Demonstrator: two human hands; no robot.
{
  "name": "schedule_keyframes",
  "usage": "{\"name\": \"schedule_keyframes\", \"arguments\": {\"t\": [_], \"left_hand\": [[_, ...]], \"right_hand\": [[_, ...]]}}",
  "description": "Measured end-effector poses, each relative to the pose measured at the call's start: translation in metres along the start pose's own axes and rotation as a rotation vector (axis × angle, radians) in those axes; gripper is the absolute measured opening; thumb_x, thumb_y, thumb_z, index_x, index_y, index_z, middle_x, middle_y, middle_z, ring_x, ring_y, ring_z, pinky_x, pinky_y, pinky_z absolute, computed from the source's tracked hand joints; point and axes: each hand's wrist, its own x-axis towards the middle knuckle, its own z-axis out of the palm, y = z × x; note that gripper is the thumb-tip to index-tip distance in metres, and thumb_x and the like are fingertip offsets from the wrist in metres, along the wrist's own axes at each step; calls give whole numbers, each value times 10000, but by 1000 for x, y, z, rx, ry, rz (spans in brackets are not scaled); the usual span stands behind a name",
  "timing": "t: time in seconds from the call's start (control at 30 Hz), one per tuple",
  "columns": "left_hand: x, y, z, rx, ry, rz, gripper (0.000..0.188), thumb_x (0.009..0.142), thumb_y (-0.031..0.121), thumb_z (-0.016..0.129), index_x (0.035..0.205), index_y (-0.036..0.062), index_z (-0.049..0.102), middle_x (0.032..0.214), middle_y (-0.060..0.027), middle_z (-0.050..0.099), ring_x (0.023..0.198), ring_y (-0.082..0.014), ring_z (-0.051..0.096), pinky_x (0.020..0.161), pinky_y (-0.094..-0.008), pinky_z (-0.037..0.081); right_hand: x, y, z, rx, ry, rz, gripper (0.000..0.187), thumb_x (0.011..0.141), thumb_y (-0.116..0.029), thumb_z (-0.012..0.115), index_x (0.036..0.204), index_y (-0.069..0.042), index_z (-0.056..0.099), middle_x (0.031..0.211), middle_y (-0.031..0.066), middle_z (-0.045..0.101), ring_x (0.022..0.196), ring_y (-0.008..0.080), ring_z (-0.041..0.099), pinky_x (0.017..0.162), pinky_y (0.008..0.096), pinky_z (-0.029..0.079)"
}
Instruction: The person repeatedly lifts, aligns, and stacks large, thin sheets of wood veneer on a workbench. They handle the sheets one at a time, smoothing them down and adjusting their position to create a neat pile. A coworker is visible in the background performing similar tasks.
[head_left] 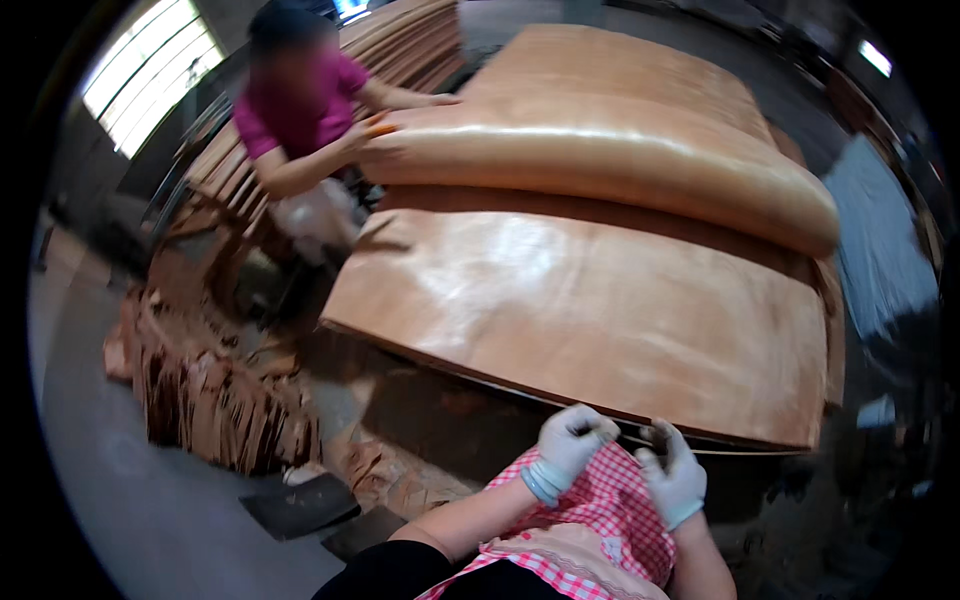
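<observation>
Tan and glossy, a large flexible sheet (600,165) bows into a fat roll across the middle of a stack (580,310), running from its left edge toward its right. The work looks partway along: the far part of the sheet appears laid back, while the near half of the stack lies uncovered, so flattening that fold seems left to do.

At the stack's near edge, toward the near right corner, are the wearer's white-gloved hands. The left hand (572,442) has its fingers curled in; the right hand (676,472) is half-curled, thumb near fingertips. Whether either pinches anything, I cannot tell.

Beyond the left edge, a co-worker (300,110) has both hands at the sheet's end. Off the near left corner, ragged brown scraps (225,405) are piled on the floor.
</observation>
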Motion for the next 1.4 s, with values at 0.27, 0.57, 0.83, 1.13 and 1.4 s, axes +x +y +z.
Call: {"name": "schedule_keyframes", "arguments": {"t": [0.27, 0.57, 0.83, 1.13, 1.4], "left_hand": [[97, 8, -323, 361, 866, 54, 33, 745, 5, 713, 766, 29, 702, 743, -20, 663, 681, -109, 584, 640, -269, 484], [142, 8, -489, 897, 993, -151, 315, 758, 256, 785, 888, -20, 706, 807, -112, 711, 707, -171, 645, 714, -317, 506], [139, -8, -510, 530, 870, -167, 190, 854, 127, 705, 971, -11, 648, 887, -63, 651, 787, -156, 580, 731, -322, 503], [162, 29, -310, 1475, 913, 76, 681, 831, 285, 640, 1381, -50, 420, 1396, -254, 453, 1317, -369, 406, 1106, -412, 324], [111, -53, 86, 1290, -385, 460, 803, 834, 374, 633, 1438, -43, 308, 1514, -284, 243, 1402, -434, 216, 1168, -515, 124]], "right_hand": [[58, 85, -115, -545, -38, 76, 169, 871, -121, 639, 947, 28, 659, 854, 117, 677, 811, 172, 637, 759, 316, 510], [89, 74, -115, -807, 17, 277, 340, 782, -278, 721, 920, 31, 700, 872, 189, 705, 807, 254, 679, 749, 363, 516], [125, 82, -107, -983, -177, 479, 457, 732, -436, 719, 889, -7, 720, 921, 244, 675, 899, 364, 663, 798, 422, 513], [125, 98, -107, -963, -217, 476, 493, 748, -483, 657, 912, -23, 727, 944, 228, 682, 906, 357, 660, 818, 431, 512], [119, 85, -104, -876, -183, 540, 459, 779, -442, 646, 984, -36, 714, 1027, 209, 676, 958, 360, 658, 837, 443, 522]]}}
